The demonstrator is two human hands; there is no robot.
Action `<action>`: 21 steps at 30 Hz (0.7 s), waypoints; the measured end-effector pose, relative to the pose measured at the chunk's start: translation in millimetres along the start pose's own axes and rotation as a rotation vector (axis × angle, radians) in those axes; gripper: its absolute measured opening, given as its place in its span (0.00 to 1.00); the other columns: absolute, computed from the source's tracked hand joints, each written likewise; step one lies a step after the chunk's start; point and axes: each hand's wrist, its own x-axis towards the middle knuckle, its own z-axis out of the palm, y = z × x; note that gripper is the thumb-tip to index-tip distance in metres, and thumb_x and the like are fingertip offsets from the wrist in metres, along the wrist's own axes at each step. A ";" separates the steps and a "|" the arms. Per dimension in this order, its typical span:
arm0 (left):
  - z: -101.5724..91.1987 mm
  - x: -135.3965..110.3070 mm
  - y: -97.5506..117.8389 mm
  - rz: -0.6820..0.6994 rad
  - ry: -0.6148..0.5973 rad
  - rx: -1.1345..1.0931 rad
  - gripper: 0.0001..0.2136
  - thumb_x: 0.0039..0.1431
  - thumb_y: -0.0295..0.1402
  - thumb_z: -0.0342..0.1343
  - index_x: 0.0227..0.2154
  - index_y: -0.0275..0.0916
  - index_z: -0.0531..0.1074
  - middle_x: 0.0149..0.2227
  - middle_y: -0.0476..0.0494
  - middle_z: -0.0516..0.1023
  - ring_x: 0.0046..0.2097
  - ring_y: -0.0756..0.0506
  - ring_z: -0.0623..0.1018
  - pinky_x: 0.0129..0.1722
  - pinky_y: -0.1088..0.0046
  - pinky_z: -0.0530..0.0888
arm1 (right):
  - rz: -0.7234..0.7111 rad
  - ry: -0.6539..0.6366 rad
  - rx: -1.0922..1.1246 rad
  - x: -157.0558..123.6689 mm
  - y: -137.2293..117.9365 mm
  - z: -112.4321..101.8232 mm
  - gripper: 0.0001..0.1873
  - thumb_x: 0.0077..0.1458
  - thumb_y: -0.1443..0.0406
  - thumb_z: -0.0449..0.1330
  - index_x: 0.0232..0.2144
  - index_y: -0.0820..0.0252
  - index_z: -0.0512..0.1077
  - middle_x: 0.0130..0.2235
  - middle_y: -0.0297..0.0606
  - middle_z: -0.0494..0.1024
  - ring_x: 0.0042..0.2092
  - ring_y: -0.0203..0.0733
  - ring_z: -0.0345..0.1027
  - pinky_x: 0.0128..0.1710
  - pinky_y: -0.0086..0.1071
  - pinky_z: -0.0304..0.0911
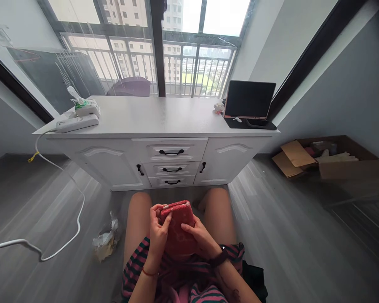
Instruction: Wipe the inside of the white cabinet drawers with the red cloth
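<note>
A red folded cloth (180, 227) is held upright above my lap, with a thick textured upper edge and faint pale marks on its front. My left hand (159, 223) pinches its upper left corner, the thumb on the front and the fingers behind. On the other side, my right hand (202, 237) grips the right edge, its thumb lying across the front and its fingers hidden behind. The lower part of the cloth rests near my striped clothing (139, 265), between my knees.
Ahead stands a white cabinet (172, 145) with drawers. On it are a power strip (77, 123), a tissue pack (86, 108) and a dark-screened monitor (250, 100). A white cable (78, 219) and a crumpled plastic bag (106, 242) lie left; an open cardboard box (347, 170) sits right.
</note>
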 end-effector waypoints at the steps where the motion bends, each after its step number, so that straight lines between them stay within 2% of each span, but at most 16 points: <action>1: 1.7 1.8 -0.8 -0.002 0.009 0.003 0.14 0.57 0.38 0.57 0.44 0.45 0.62 0.42 0.48 0.71 0.44 0.48 0.74 0.47 0.72 0.69 | 0.013 -0.021 0.006 1.2 -0.6 -0.8 0.28 0.41 0.62 0.71 0.47 0.59 0.72 0.45 0.39 0.79 0.44 0.43 0.72 0.45 0.35 0.65; 3: 5.9 7.2 -1.5 -0.005 0.032 0.017 0.15 0.57 0.38 0.57 0.45 0.45 0.61 0.43 0.47 0.71 0.45 0.48 0.73 0.48 0.71 0.69 | 0.050 -0.033 0.012 6.1 -0.2 -4.6 0.27 0.40 0.63 0.71 0.45 0.60 0.74 0.42 0.40 0.80 0.42 0.43 0.73 0.44 0.34 0.65; 6: 12.8 20.4 -0.4 -0.034 0.064 0.050 0.18 0.56 0.40 0.58 0.47 0.45 0.62 0.44 0.45 0.71 0.47 0.46 0.73 0.50 0.68 0.69 | 0.076 0.034 0.015 18.3 0.7 -15.0 0.23 0.39 0.62 0.72 0.40 0.61 0.76 0.38 0.38 0.81 0.38 0.41 0.74 0.41 0.33 0.66; 9: 17.5 38.6 0.0 -0.120 -0.021 0.036 0.23 0.54 0.43 0.59 0.50 0.45 0.61 0.46 0.43 0.72 0.49 0.44 0.74 0.52 0.65 0.69 | 0.075 0.104 0.049 32.3 -6.8 -28.7 0.24 0.38 0.63 0.72 0.41 0.60 0.75 0.39 0.37 0.81 0.39 0.42 0.74 0.41 0.33 0.66; 12: 19.1 57.9 -3.6 -0.197 -0.115 0.008 0.24 0.50 0.46 0.60 0.49 0.43 0.64 0.48 0.40 0.72 0.50 0.41 0.75 0.51 0.63 0.71 | 0.034 0.207 0.073 45.6 -28.3 -47.9 0.24 0.39 0.62 0.72 0.41 0.59 0.75 0.40 0.38 0.81 0.39 0.42 0.74 0.40 0.32 0.67; 17: 21.3 93.5 -13.4 -0.256 -0.112 0.056 0.25 0.44 0.48 0.64 0.43 0.40 0.69 0.45 0.39 0.75 0.43 0.39 0.79 0.45 0.60 0.74 | -0.011 0.333 0.172 69.7 -75.4 -97.2 0.20 0.42 0.59 0.70 0.38 0.60 0.76 0.35 0.38 0.82 0.34 0.43 0.76 0.37 0.35 0.69; 21: 29.1 139.0 -12.7 -0.276 -0.115 -0.001 0.24 0.40 0.46 0.66 0.40 0.39 0.71 0.41 0.40 0.77 0.40 0.39 0.80 0.45 0.59 0.75 | -0.085 0.422 0.346 89.0 -93.4 -130.8 0.18 0.42 0.62 0.70 0.37 0.57 0.76 0.37 0.36 0.82 0.36 0.43 0.77 0.42 0.37 0.71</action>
